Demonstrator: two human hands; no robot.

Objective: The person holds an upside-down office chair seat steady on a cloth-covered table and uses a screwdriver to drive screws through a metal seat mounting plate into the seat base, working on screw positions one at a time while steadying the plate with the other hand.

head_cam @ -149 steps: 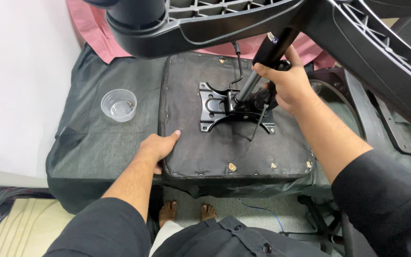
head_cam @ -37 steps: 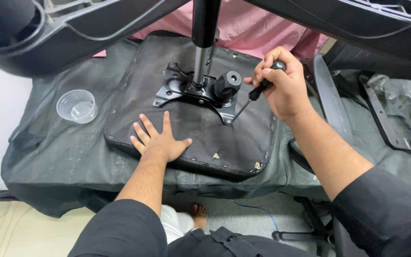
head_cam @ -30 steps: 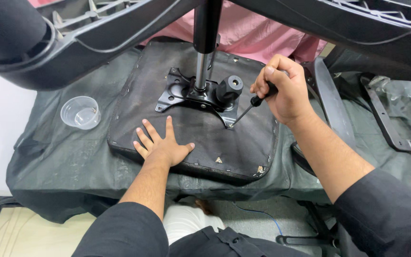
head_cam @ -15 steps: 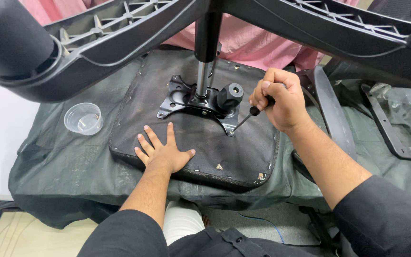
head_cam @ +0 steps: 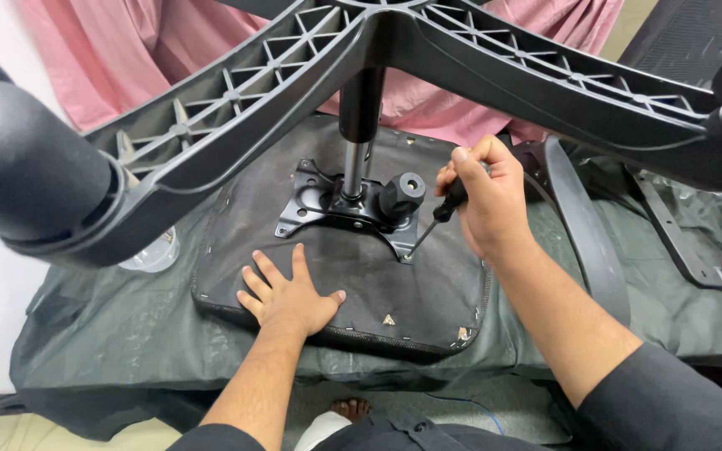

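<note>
The right hand [head_cam: 488, 205] is wrapped tight around a black screwdriver [head_cam: 438, 219]. The tool slants down and to the left, its tip at the near corner of the metal plate [head_cam: 311, 199]. The left hand [head_cam: 288, 295] lies flat and open on the upside-down chair seat [head_cam: 394, 288], just beside that plate. The chair legs [head_cam: 495, 58] stick up above.

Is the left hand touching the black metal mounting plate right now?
Apart. The head view shows the left hand flat on the seat underside, with bare fabric between its fingertips and the mounting plate.
</note>
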